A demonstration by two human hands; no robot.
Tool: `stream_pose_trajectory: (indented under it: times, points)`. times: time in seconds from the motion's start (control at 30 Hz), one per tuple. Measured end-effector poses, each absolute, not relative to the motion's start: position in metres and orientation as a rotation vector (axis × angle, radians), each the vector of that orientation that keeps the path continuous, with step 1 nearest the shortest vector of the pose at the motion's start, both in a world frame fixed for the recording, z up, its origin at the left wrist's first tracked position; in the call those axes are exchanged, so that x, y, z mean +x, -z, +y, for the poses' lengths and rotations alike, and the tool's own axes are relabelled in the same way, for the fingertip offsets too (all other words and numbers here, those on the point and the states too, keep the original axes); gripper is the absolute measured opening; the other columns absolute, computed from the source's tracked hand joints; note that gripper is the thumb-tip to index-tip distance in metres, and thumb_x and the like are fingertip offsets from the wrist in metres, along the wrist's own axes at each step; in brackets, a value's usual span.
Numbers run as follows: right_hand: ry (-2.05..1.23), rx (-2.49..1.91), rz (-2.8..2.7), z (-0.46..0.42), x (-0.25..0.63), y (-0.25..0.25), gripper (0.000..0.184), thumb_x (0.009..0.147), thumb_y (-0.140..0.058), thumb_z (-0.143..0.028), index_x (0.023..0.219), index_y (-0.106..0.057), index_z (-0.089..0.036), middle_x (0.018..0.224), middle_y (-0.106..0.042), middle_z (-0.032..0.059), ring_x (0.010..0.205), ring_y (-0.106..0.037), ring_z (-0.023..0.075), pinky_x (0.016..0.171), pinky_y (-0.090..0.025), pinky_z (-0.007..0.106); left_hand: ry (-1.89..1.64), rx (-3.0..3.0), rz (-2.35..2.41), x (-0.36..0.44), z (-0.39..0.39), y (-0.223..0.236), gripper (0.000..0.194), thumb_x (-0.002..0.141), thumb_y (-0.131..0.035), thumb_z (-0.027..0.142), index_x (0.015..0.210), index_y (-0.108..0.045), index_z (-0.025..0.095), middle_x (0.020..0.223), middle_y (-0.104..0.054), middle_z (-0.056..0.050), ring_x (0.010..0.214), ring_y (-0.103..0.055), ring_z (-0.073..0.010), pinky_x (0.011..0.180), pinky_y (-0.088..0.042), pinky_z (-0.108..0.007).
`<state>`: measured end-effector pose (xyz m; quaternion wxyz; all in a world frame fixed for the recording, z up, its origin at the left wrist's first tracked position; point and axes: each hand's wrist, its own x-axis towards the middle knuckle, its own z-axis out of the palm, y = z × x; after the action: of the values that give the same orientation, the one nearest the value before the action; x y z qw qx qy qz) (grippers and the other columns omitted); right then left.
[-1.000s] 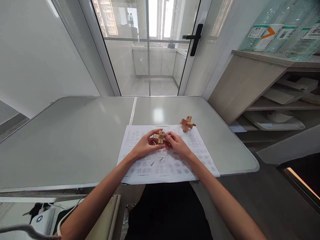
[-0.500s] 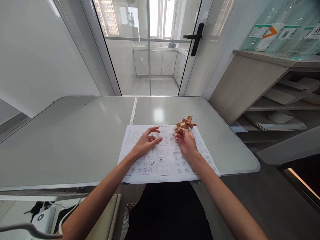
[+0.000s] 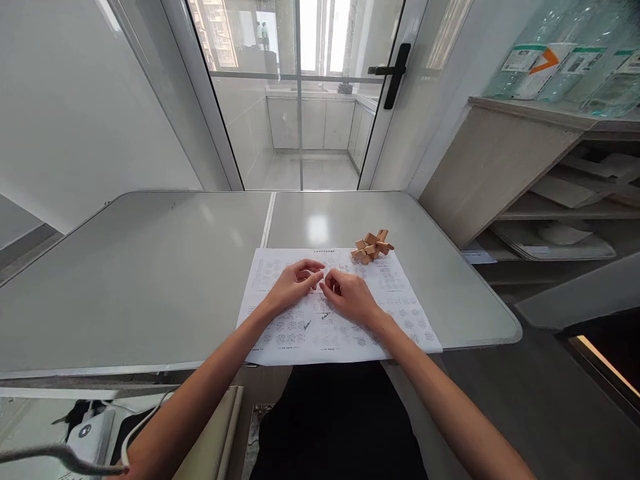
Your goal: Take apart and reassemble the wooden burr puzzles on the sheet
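My left hand [image 3: 295, 284] rests over a printed sheet of paper [image 3: 345, 343], its fingers loosely bent with nothing visible in them. Close beside it, fingertips almost meeting, is my right hand [image 3: 349, 295], also half curled and apparently holding nothing. Behind the right hand, at the sheet's far right corner, stands a wooden interlocking puzzle [image 3: 371, 247] made of several crossed sticks; neither hand touches it. The sheet carries rows of small diagrams and two dark check marks.
The sheet lies on a pale grey table [image 3: 140, 287] with a seam. A glass door [image 3: 300, 127] with a black handle stands beyond it. To the right, a shelf unit [image 3: 515, 160] carries plastic bottles [image 3: 555, 70]. A cable [image 3: 55, 457] and a white device are low at left.
My right hand has let go of the wooden puzzle and moved left beside my left hand. The puzzle stays at the sheet's far right corner. My left hand's fingers have drawn closer together.
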<state>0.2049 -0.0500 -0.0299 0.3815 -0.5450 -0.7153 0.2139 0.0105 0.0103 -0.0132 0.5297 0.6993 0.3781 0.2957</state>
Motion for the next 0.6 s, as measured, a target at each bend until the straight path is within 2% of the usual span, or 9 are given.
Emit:
stream_pose_trajectory:
  times: [0.6]
  points:
    - [-0.556, -1.385, -1.818, -0.0513, 0.2060, 0.0284, 0.023, 0.099, -0.057, -0.033, 0.079, -0.048, -0.025, 0.067, -0.060, -0.0030, 0.057, -0.052, 0.0153, 0.060, -0.038, 0.030, -0.698, 1.702, 0.884, 0.0118, 0.0092, 0.0112, 0.031, 0.097, -0.068, 0.047, 0.115, -0.072, 0.023, 0.084, -0.069, -0.002, 0.076, -0.065, -0.0160, 0.073, -0.053, -0.032]
